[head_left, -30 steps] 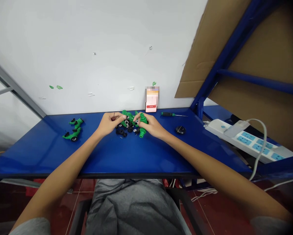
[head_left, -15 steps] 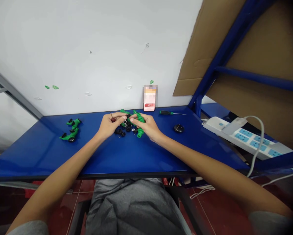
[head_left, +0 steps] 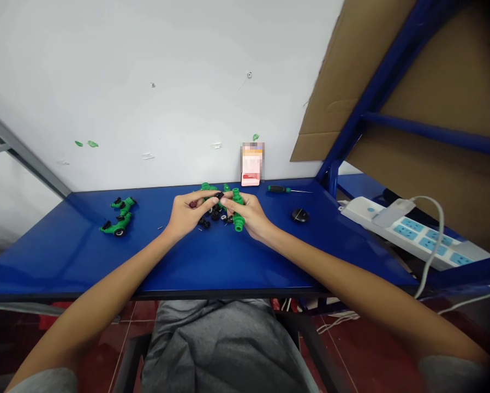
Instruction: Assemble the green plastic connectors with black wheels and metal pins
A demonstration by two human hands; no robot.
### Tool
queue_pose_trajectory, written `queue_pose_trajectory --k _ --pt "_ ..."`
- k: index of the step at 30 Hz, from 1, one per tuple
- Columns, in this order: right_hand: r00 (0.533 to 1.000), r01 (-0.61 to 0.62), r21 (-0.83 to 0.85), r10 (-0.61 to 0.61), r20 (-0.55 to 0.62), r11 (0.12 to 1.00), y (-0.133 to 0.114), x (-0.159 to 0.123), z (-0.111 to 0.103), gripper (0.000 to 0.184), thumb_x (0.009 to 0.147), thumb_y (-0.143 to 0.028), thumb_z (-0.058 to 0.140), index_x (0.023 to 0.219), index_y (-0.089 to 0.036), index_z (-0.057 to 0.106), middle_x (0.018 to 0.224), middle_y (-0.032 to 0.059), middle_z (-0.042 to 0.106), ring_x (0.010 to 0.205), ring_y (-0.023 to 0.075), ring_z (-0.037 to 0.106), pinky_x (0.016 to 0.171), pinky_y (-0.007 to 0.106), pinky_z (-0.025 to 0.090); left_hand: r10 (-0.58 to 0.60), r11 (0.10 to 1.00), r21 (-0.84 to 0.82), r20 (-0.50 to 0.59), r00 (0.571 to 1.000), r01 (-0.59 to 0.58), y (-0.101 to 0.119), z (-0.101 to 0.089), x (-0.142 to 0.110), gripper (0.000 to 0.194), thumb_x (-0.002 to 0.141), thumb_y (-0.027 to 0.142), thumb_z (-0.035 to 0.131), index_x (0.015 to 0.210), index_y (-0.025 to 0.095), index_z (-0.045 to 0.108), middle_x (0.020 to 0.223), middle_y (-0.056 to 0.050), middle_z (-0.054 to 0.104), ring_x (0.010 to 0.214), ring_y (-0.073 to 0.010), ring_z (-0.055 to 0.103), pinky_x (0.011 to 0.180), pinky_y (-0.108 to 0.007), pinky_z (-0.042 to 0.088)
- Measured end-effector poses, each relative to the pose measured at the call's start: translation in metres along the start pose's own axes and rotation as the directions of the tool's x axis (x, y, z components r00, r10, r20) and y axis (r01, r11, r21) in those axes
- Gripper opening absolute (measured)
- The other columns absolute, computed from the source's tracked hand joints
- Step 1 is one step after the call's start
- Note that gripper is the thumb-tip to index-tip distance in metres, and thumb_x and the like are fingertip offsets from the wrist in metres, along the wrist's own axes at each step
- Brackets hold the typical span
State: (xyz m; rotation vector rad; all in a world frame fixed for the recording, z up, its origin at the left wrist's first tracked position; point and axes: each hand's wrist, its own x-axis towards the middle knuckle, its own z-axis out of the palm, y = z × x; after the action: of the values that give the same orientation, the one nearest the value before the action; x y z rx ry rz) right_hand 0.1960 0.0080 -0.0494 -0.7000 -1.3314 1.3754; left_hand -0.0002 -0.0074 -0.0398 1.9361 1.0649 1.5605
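Green part (head_left: 238, 220), right hand (head_left: 253, 214): one | black piece (head_left: 219, 195), left hand (head_left: 186, 214): one

Spreads wide as a glossy blue table (head_left: 228, 265) with a dark front edge. Bears, toward the left edge, two small green-and-black plastic toy pieces (head_left: 120, 222) set close together, the nearer with a white-centred black wheel. Carries, midway along the back half, a loose heap of green, black and white plastic parts (head_left: 215, 216), partly hidden. Holds a tiny metallic pin (head_left: 160, 227) left of that heap. Supports an upright lit phone (head_left: 250, 164) at the back edge, then, further right, a green-and-black-handled screwdriver (head_left: 278, 189) and, nearer the front, a rounded black object (head_left: 300, 216).
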Motion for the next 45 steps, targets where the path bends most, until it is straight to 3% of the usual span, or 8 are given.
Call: queue_pose_trajectory --k 5,9,12,19,23,27,35,45 --pt "0.998 -0.048 0.04 0.047 0.043 0.998 -0.005 -0.002 0.002 0.044 0.066 -0.051 0.096 0.073 -0.019 0.066 0.06 -0.005 0.053 0.058 0.0112 0.05 0.057 0.027 0.04 0.226 0.953 0.207 0.012 0.974 -0.223 -0.001 -0.005 0.001 0.03 0.096 0.046 0.075 0.107 0.021 0.088 0.048 0.006 0.047 0.05 -0.0096 0.036 0.061 -0.029 0.038" --pt "0.992 -0.108 0.077 0.103 0.069 0.991 -0.005 -0.003 0.003 0.049 0.065 -0.053 0.096 0.069 -0.02 0.06 0.06 -0.0045 0.052 0.057 0.0112 0.05 0.053 0.027 0.039 0.432 0.799 0.428 0.078 0.899 -0.421 -0.005 -0.008 0.003 0.028 0.1 0.043 0.071 0.105 0.02 0.087 0.065 -0.001 0.074 0.052 -0.0103 0.051 0.064 -0.029 0.041" --pt "0.99 -0.129 0.082 0.123 0.071 0.988 -0.003 -0.003 0.004 0.05 0.067 -0.054 0.094 0.067 -0.02 0.057 0.06 -0.0043 0.051 0.057 0.0114 0.049 0.05 0.026 0.037 0.506 0.687 0.539 0.129 0.853 -0.489 -0.009 -0.007 0.003 0.027 0.103 0.04 0.068 0.106 0.019 0.085 0.068 -0.002 0.076 0.054 -0.0107 0.057 0.064 -0.03 0.039" --pt "0.993 -0.095 0.091 0.087 0.08 0.991 -0.001 0.002 0.0 0.046 0.069 -0.052 0.094 0.077 -0.02 0.063 0.06 -0.0067 0.048 0.057 0.0109 0.048 0.05 0.026 0.038 0.431 0.761 0.466 0.158 0.889 -0.452 0.0 -0.011 0.005 0.029 0.101 0.044 0.069 0.106 0.019 0.083 0.072 -0.001 0.075 0.055 -0.011 0.054 0.067 -0.03 0.04" --pt "0.992 -0.064 0.111 0.051 0.113 0.992 0.0 0.008 -0.008 0.043 0.074 -0.051 0.092 0.087 -0.021 0.064 0.06 -0.0077 0.048 0.056 0.0106 0.047 0.049 0.025 0.037 0.132 0.944 0.275 0.191 0.973 -0.182 0.009 -0.021 0.008 0.03 0.105 0.043 0.058 0.111 0.019 0.074 0.063 0.004 0.055 0.058 -0.0126 0.046 0.064 -0.028 0.037" --pt "0.99 -0.035 0.134 0.016 0.141 0.99 -0.001 0.013 -0.016 0.043 0.078 -0.05 0.09 0.093 -0.022 0.06 0.061 -0.0083 0.049 0.053 0.0105 0.045 0.047 0.025 0.036 -0.028 0.995 0.1 0.272 0.962 0.0 0.013 -0.026 0.01 0.028 0.109 0.043 0.045 0.111 0.02 0.06 0.069 0.005 0.048 0.062 -0.0132 0.041 0.062 -0.027 0.034" --pt "0.986 0.05 0.066 -0.059 0.154 0.997 -0.006 0.016 -0.023 0.042 0.077 -0.051 0.09 0.09 -0.023 0.062 0.06 -0.0076 0.047 0.054 0.0111 0.045 0.054 0.028 0.041 0.096 0.94 0.277 0.347 0.933 -0.2 0.014 -0.029 0.013 0.041 0.109 0.045 0.048 0.086 0.017 0.068 0.071 0.002 0.059 0.063 -0.0119 0.046 0.066 -0.027 0.035" --pt "0.993 0.051 -0.029 -0.048 0.105 0.998 -0.004 0.015 -0.025 0.044 0.074 -0.056 0.09 0.091 -0.023 0.066 0.064 -0.0058 0.049 0.058 0.0125 0.045 0.059 0.03 0.039 0.13 0.932 0.285 0.314 0.94 -0.224 0.006 -0.035 0.015 0.047 0.105 0.045 0.052 0.074 0.016 0.071 0.06 0.002 0.055 0.054 -0.0113 0.042 0.059 -0.028 0.033"
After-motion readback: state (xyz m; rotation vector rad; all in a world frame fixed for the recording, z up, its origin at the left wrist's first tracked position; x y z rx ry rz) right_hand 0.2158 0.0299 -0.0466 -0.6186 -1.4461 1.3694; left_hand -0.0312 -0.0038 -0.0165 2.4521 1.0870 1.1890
